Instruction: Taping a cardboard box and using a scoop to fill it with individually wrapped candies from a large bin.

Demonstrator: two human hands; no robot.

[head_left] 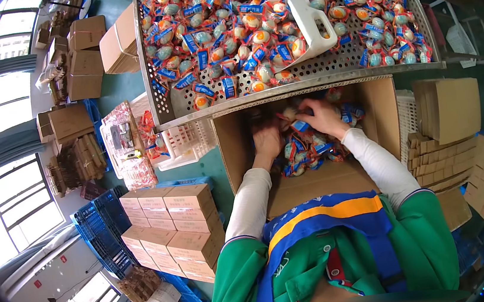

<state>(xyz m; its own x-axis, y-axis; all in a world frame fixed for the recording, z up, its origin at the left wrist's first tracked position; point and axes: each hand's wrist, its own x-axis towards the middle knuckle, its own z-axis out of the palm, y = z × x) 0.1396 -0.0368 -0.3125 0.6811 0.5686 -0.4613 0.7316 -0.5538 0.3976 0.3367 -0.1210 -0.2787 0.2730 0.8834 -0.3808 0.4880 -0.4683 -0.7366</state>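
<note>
An open cardboard box (381, 114) stands in front of me, with a pile of wrapped eggs (302, 155) in clear, red and blue packets inside it. Both my hands reach down into it. My left hand (268, 142) is by the left side of the pile, its fingertips partly hidden among the packets. To its right, my right hand (323, 118) has its fingers curled down onto a wrapped egg near the top of the pile. Just beyond the box, a perforated metal table (328, 69) carries many more wrapped eggs (251, 21). A white plastic scoop (307, 27) lies among them.
Closed cartons (169, 219) are stacked at the left beside blue pallets (104, 226). White plastic crates (187, 139) stand left of the box. Flattened cardboard (442, 155) and a tall cardboard piece (449, 109) are at the right. The table's metal edge (306, 87) borders the box's far side.
</note>
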